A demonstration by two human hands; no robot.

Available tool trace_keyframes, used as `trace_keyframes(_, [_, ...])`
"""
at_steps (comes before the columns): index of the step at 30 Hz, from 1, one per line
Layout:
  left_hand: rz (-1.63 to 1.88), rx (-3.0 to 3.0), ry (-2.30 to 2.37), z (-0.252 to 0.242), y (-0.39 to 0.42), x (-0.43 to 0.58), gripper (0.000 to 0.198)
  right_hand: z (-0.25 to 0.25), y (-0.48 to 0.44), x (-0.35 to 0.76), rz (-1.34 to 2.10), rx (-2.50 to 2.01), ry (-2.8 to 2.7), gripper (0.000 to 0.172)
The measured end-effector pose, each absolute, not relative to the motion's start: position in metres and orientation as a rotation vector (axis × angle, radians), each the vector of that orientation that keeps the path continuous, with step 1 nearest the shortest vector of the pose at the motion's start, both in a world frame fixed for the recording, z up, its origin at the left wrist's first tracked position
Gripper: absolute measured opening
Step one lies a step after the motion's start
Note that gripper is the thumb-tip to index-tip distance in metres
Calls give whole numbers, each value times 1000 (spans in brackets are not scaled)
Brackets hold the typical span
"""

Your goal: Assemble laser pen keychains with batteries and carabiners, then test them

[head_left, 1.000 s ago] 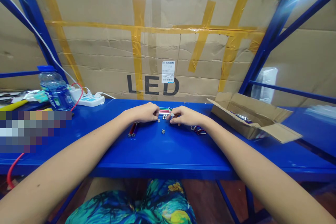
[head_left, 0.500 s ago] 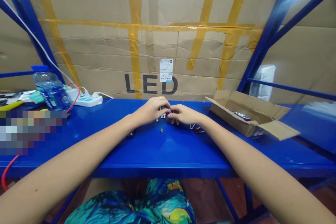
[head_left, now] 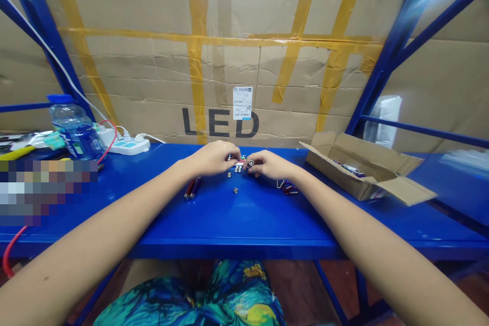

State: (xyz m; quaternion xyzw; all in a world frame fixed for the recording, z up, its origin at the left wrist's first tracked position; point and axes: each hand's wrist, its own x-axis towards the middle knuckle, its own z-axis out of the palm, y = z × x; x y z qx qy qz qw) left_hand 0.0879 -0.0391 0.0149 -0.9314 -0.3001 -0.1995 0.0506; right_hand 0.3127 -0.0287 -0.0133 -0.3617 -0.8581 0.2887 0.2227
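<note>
My right hand (head_left: 267,164) is closed on a small metal piece (head_left: 251,163) with a round end. Fingers curled downward, my left hand (head_left: 217,158) is over small colored and silver parts at the centre of the table; what its fingertips hold, if anything, is hidden. Between the hands lie several small silver pieces (head_left: 238,168). Another silver piece (head_left: 235,191) lies nearer the front. Two dark red tubes (head_left: 192,189) rest side by side below my left wrist. Carabiner clips (head_left: 288,188), red and silver, lie under my right wrist.
An open cardboard box (head_left: 344,173) sits on the right of the blue table (head_left: 244,224). On the left are a bottle (head_left: 76,130), a power strip (head_left: 130,145) and cluttered tools. A large cardboard sheet (head_left: 153,76) stands behind.
My hands have moved apart, my left hand going left. The round-ended metal piece now shows in my right hand. The dark red tubes and colored parts show more fully.
</note>
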Motion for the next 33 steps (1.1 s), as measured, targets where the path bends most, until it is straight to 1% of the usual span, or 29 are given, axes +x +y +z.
trace_keyframes(3, [-353, -2915, -988, 12, -32, 78, 25, -12, -30, 313, 774, -959, -2400, 13])
trace_keyframes(6, [-246, -3000, -1010, 6, -24, 72, 28, -10, -32, 311, 753, -977, -2405, 15])
trace_keyframes(15, [-199, -3044, -1036, 1, -23, 80, 20, -11, -30, 311, 666, -907, -2427, 22])
trace_keyframes(20, [-157, -3018, -1193, 1, -25, 80, 17, -10, -31, 310, 617, -822, -2401, 18])
trace_keyframes(23, [-223, -2975, -1220, 4, -27, 80, 16, -10, -31, 310, 596, -842, -2405, 19])
trace_keyframes(28, [-644, -2855, -921, 11, -40, 90, 21, -12, -30, 311, 572, -927, -2393, 18])
trace_keyframes(33, [-707, -2823, -732, 7, -51, 102, 21, -15, -26, 311, 593, -890, -2371, 11])
